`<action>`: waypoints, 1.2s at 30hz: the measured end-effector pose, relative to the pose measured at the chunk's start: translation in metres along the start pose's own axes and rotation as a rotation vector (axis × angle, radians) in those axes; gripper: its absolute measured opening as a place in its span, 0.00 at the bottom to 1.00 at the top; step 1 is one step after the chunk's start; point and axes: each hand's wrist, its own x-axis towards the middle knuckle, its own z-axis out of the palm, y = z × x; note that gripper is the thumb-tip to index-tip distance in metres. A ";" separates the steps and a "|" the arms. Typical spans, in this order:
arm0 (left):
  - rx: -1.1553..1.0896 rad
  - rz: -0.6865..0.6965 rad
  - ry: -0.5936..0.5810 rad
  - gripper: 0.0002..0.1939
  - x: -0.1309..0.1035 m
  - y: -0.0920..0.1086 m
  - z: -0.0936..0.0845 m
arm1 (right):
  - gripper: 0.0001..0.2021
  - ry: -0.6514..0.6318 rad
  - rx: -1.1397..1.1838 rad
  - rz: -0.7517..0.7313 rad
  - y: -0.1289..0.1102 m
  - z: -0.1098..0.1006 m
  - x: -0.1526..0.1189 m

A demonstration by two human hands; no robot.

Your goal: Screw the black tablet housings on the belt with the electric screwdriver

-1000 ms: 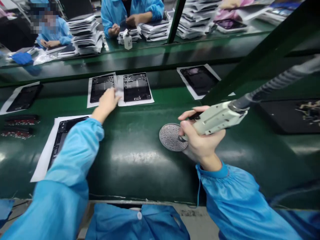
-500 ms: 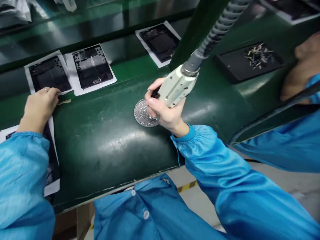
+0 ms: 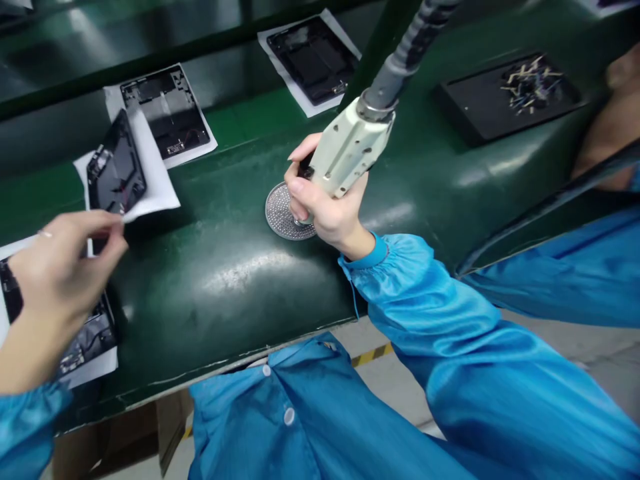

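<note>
In the head view, my left hand (image 3: 70, 267) pinches the near edge of a black tablet housing (image 3: 116, 167) together with the white sheet (image 3: 153, 163) around it. The housing is tilted up off the bench, its open inside with small parts showing. My right hand (image 3: 333, 210) grips a pale electric screwdriver (image 3: 350, 143), fingers wrapped around its lower body. The tool leans, with its ribbed grey cable sleeve rising to the upper right. Its lower end is over a round metal plate full of small holes (image 3: 284, 215); whether the tip touches is hidden by my fingers.
More tablet housings lie on white sheets: one at the back left (image 3: 170, 113), another at the back centre (image 3: 315, 63), others under my left arm (image 3: 90, 340). A black tray (image 3: 465, 110) holds a heap of small wired parts. At right is another person's arm (image 3: 597, 140).
My left hand has lifted the tablet housing and its sheet and moved toward me, tilting them. The right hand still holds the screwdriver over the plate. The view has shifted slightly.
</note>
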 end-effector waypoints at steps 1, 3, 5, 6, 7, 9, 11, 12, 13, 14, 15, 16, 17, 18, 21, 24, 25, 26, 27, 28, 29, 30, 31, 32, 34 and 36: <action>-0.027 0.067 0.003 0.10 -0.005 0.012 -0.006 | 0.14 0.009 -0.005 -0.003 0.000 0.000 0.002; -0.087 0.190 -0.056 0.13 -0.012 0.036 -0.021 | 0.15 0.024 -0.010 0.000 -0.001 -0.001 0.007; -0.180 0.277 -0.184 0.16 -0.019 0.064 -0.034 | 0.17 0.040 -0.026 0.021 -0.004 -0.002 0.011; -0.230 0.303 -0.239 0.17 -0.023 0.078 -0.039 | 0.19 0.049 -0.035 0.028 -0.006 -0.003 0.012; -0.266 0.301 -0.286 0.16 -0.028 0.092 -0.041 | 0.20 0.063 -0.046 0.029 -0.009 -0.003 0.013; -0.343 0.285 -0.361 0.14 -0.038 0.117 -0.039 | 0.22 0.102 -0.072 0.012 -0.017 -0.002 0.014; -0.403 0.220 -0.411 0.14 -0.045 0.133 -0.030 | 0.20 0.148 -0.107 -0.020 -0.026 0.001 0.015; -0.433 0.174 -0.432 0.13 -0.046 0.137 -0.025 | 0.20 0.163 -0.127 -0.036 -0.029 0.004 0.015; -0.453 0.109 -0.446 0.12 -0.045 0.140 -0.020 | 0.20 0.177 -0.147 -0.046 -0.032 0.008 0.015; -0.461 0.035 -0.451 0.11 -0.042 0.140 -0.016 | 0.21 0.183 -0.162 -0.054 -0.034 0.013 0.015; -0.450 -0.047 -0.451 0.09 -0.036 0.140 -0.012 | 0.23 0.187 -0.172 -0.054 -0.034 0.019 0.014; -0.420 -0.134 -0.448 0.07 -0.029 0.140 -0.008 | 0.24 0.191 -0.176 -0.048 -0.034 0.025 0.013; -0.371 -0.217 -0.453 0.06 -0.020 0.139 -0.005 | 0.25 0.192 -0.176 -0.037 -0.033 0.032 0.011; -0.314 -0.282 -0.473 0.08 -0.011 0.139 -0.001 | 0.25 0.196 -0.169 -0.034 -0.031 0.040 0.010; -0.168 -0.363 -0.581 0.15 0.010 0.139 0.009 | 0.20 0.199 -0.140 -0.028 -0.023 0.059 0.005; -0.177 -0.380 -0.610 0.11 0.017 0.142 0.015 | 0.22 0.181 -0.110 0.004 -0.014 0.067 0.000; -0.218 -0.393 -0.597 0.10 0.016 0.143 0.017 | 0.24 0.179 -0.112 0.022 -0.012 0.067 -0.002; -0.269 -0.403 -0.576 0.09 0.015 0.144 0.018 | 0.25 0.181 -0.124 0.032 -0.010 0.066 -0.004; -0.324 -0.402 -0.549 0.08 0.013 0.145 0.019 | 0.25 0.188 -0.147 0.034 -0.009 0.064 -0.006; -0.376 -0.385 -0.522 0.07 0.011 0.146 0.020 | 0.23 0.199 -0.175 0.027 -0.009 0.062 -0.007; -0.424 -0.355 -0.495 0.05 0.009 0.148 0.020 | 0.22 0.215 -0.200 0.014 -0.008 0.059 -0.008; -0.464 -0.318 -0.471 0.04 0.007 0.150 0.021 | 0.20 0.230 -0.216 -0.004 -0.008 0.057 -0.008; -0.497 -0.284 -0.449 0.03 0.005 0.152 0.022 | 0.20 0.239 -0.222 -0.019 -0.008 0.055 -0.008; -0.521 -0.262 -0.433 0.02 0.004 0.154 0.022 | 0.21 0.240 -0.223 -0.033 -0.008 0.053 -0.008; -0.543 -0.261 -0.412 0.02 0.002 0.158 0.023 | 0.24 0.228 -0.244 -0.058 -0.008 0.051 -0.008; -0.532 -0.278 -0.417 0.03 0.002 0.162 0.023 | 0.24 0.214 -0.306 -0.051 -0.009 0.051 -0.008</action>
